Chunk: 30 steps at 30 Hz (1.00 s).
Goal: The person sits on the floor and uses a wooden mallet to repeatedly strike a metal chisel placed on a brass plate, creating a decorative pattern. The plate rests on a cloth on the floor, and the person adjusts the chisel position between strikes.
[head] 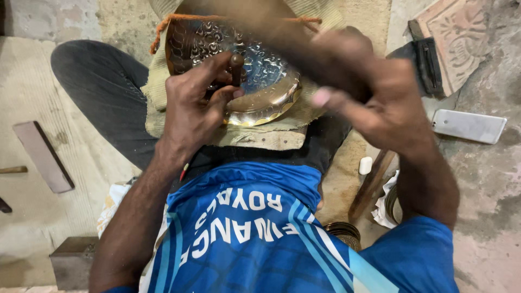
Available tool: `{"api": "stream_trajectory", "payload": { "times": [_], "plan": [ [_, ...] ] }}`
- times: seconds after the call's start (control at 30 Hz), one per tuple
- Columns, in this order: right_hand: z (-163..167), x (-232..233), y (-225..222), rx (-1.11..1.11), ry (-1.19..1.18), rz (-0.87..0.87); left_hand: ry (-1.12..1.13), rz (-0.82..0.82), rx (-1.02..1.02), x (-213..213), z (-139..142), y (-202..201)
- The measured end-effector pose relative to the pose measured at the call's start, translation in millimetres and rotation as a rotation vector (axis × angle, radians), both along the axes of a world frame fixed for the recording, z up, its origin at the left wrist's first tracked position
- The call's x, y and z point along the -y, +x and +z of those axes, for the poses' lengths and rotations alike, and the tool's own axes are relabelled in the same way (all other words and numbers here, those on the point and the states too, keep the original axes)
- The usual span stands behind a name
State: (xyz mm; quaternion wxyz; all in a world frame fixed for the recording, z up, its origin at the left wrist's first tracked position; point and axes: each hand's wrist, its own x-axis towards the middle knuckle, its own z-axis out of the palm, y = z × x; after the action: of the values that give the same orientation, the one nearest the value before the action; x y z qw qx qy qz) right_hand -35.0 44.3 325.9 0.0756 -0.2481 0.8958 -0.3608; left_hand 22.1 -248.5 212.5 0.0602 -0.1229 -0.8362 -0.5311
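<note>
Rough concrete floor [32, 87] surrounds the embossed metal plate [260, 81] on the lap cloth [271, 135], where left hand [192, 108] fingers pinch a punch [236, 65]; the blurred right hand [374, 92], seemingly clenched around a hammer, could strike knuckles.

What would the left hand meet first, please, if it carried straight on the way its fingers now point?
The left hand holds a punch with its fingers pointing up-right across the plate. Going straight on, it would probably first meet the blurred right hand above the plate, though depth is unclear.

Glossy embossed metal plate [260, 81] (brassy rim) on rough matt cloth [271, 135]
</note>
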Motion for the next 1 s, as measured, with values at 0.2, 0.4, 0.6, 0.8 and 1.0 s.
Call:
{"api": "stream_trajectory", "payload": {
  "times": [0.2,0.4,0.6,0.8,1.0],
  "plan": [
    [3,-3,2,-0.024,-0.143,0.144,0.029,-0.008,-0.045,0,8,1],
    [13,8,8,-0.138,-0.081,0.160,0.038,-0.005,-0.025,1,4,2],
    [13,8,9,-0.123,-0.033,0.249,0.040,-0.006,0.005,0,2,5],
    [4,1,13,0.045,-0.154,-0.063,0.130,-0.035,0.013,-2,2,4],
    [11,-8,17,-0.148,-0.048,0.170,0.070,-0.012,-0.058,-4,4,5]
  ]
}}
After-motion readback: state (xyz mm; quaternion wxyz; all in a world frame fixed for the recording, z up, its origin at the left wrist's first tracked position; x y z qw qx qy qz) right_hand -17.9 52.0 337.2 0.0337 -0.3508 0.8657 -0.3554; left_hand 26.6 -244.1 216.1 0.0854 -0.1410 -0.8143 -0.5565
